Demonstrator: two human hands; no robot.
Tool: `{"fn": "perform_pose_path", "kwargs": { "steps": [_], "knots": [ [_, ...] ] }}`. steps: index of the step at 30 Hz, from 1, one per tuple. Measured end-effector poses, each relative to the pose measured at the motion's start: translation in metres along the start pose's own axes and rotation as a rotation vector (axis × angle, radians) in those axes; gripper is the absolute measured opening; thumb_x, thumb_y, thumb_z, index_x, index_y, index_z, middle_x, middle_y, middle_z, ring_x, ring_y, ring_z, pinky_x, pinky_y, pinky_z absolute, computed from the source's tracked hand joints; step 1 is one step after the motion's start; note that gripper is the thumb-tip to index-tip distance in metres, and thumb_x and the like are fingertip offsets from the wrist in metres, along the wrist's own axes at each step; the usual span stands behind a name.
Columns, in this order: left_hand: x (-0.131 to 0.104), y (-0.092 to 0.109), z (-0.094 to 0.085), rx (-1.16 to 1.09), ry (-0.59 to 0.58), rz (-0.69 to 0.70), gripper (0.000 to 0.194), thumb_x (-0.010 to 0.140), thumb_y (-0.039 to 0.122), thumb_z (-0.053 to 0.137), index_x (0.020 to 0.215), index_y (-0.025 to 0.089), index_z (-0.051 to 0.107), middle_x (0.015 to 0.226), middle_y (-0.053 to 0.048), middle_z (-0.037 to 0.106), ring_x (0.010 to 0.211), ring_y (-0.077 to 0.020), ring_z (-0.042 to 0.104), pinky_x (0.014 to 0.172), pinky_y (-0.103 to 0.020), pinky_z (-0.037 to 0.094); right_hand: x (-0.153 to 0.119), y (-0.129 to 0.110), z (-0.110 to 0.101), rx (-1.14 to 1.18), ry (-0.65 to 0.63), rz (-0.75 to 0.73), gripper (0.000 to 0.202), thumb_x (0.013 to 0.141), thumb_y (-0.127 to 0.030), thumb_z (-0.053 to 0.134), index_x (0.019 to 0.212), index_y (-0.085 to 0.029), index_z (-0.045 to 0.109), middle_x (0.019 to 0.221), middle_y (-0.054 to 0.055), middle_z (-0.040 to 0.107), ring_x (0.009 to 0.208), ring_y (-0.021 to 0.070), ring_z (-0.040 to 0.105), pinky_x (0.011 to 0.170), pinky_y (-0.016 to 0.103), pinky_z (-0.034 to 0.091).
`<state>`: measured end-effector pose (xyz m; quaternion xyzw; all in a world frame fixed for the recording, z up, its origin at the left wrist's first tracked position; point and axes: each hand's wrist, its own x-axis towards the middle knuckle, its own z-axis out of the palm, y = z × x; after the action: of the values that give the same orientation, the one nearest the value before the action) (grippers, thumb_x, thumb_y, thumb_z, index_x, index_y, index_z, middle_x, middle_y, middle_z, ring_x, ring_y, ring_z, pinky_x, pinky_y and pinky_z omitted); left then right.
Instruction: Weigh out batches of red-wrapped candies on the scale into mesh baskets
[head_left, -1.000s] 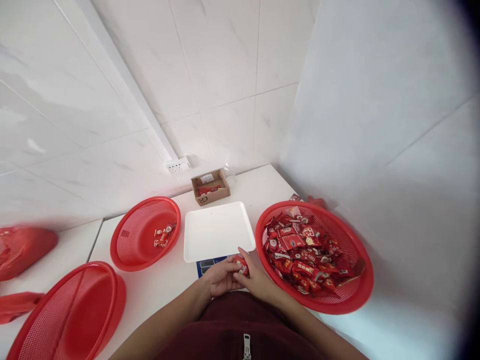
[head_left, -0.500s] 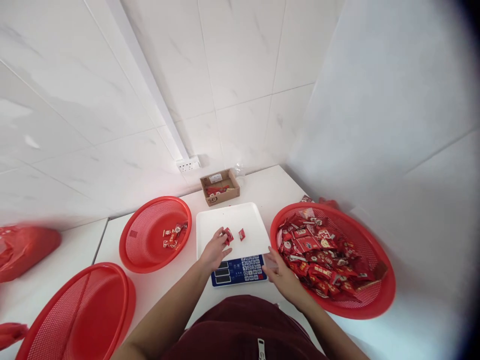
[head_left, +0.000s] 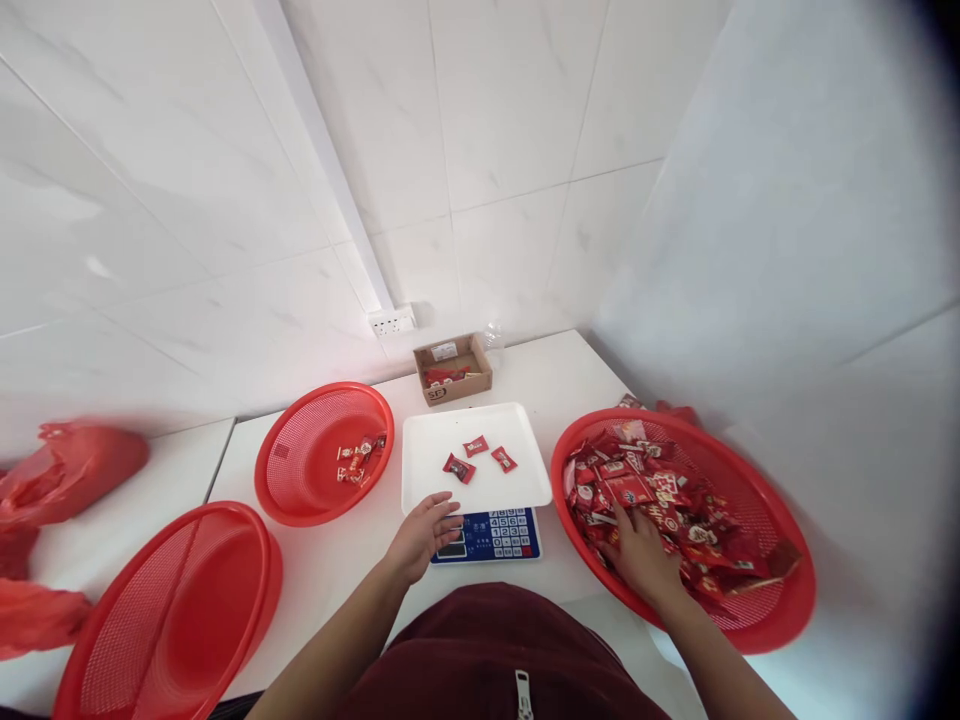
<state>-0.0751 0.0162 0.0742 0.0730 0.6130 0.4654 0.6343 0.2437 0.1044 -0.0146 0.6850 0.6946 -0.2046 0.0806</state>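
Note:
Three small red wrapped candies lie apart on the white tray [head_left: 427, 440] of a digital scale [head_left: 495, 535]; one candy [head_left: 459, 467] is darker than the others. My left hand [head_left: 425, 535] hovers at the tray's front edge, fingers apart and holding nothing, partly covering the scale's display. On the right, my right hand [head_left: 641, 555] reaches into a red basket [head_left: 799, 590] heaped with red candy packets [head_left: 630, 488]. Its fingers rest among the packets, their tips partly hidden, so I cannot see whether they grip one.
A small cardboard box [head_left: 459, 393] with red packets stands behind the scale, below a wall socket [head_left: 392, 320]. To the left are a red basket [head_left: 300, 500] with a few packets and another red basket [head_left: 266, 600]. Red plastic bags [head_left: 82, 470] lie at far left.
My left hand has let go of a candy on the tray and drawn back; three candies now show there. My right hand has moved from the scale's right side into the full basket.

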Motion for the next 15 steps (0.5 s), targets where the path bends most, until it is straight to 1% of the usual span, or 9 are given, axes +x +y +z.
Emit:
{"fn": "perform_pose_path", "kwargs": {
  "steps": [3,5,8,11,13,15],
  "knots": [
    [-0.003,-0.003,0.004,0.031,-0.04,-0.032,0.024,0.082,0.022,0.058,0.105,0.016,0.054,0.106,-0.011,0.064,0.084,-0.0158,0.064,0.076,-0.028,0.048,0.001,0.0,-0.006,0.004,0.024,-0.061,0.051,0.086,-0.023,0.029,0.135,-0.013,0.036,0.134,0.018,0.047,0.118,0.0312,0.048,0.091,0.052,0.039],
    [-0.004,-0.003,0.006,0.041,-0.065,-0.03,0.023,0.082,0.022,0.058,0.103,0.016,0.054,0.1,-0.009,0.065,0.08,-0.0147,0.064,0.075,-0.027,0.048,0.004,0.006,-0.008,0.056,0.003,-0.057,0.049,0.087,-0.023,0.027,0.133,-0.014,0.038,0.125,0.016,0.056,0.106,0.0296,0.057,0.087,0.046,0.042],
    [-0.004,-0.003,0.009,0.046,-0.077,-0.02,0.021,0.08,0.023,0.059,0.101,0.016,0.055,0.094,-0.008,0.066,0.077,-0.0139,0.064,0.074,-0.027,0.048,0.007,0.014,-0.007,0.151,-0.041,-0.061,0.049,0.086,-0.031,0.033,0.132,-0.015,0.039,0.116,0.014,0.062,0.099,0.0277,0.061,0.082,0.038,0.044],
    [-0.004,-0.005,0.01,0.047,-0.072,-0.025,0.021,0.079,0.023,0.06,0.099,0.017,0.055,0.092,-0.007,0.066,0.077,-0.0139,0.064,0.074,-0.027,0.047,0.007,0.014,-0.002,0.166,-0.042,-0.068,0.05,0.083,-0.039,0.041,0.128,-0.016,0.041,0.11,0.014,0.064,0.095,0.0276,0.063,0.077,0.036,0.044],
    [-0.004,-0.007,0.01,0.051,-0.077,-0.031,0.02,0.079,0.023,0.06,0.097,0.017,0.056,0.092,-0.007,0.067,0.077,-0.0141,0.064,0.074,-0.027,0.047,0.006,0.01,0.002,0.147,-0.072,-0.072,0.043,0.083,-0.037,0.043,0.121,-0.017,0.046,0.1,0.011,0.068,0.088,0.0273,0.065,0.073,0.035,0.044],
    [-0.004,-0.01,0.01,0.053,-0.082,-0.035,0.02,0.077,0.023,0.062,0.096,0.017,0.056,0.091,-0.007,0.067,0.076,-0.0141,0.064,0.072,-0.027,0.047,0.005,0.006,0.006,0.133,-0.097,-0.118,0.033,0.083,-0.031,0.043,0.112,-0.018,0.05,0.095,0.011,0.069,0.086,0.0266,0.065,0.07,0.033,0.043]
  ]
}}
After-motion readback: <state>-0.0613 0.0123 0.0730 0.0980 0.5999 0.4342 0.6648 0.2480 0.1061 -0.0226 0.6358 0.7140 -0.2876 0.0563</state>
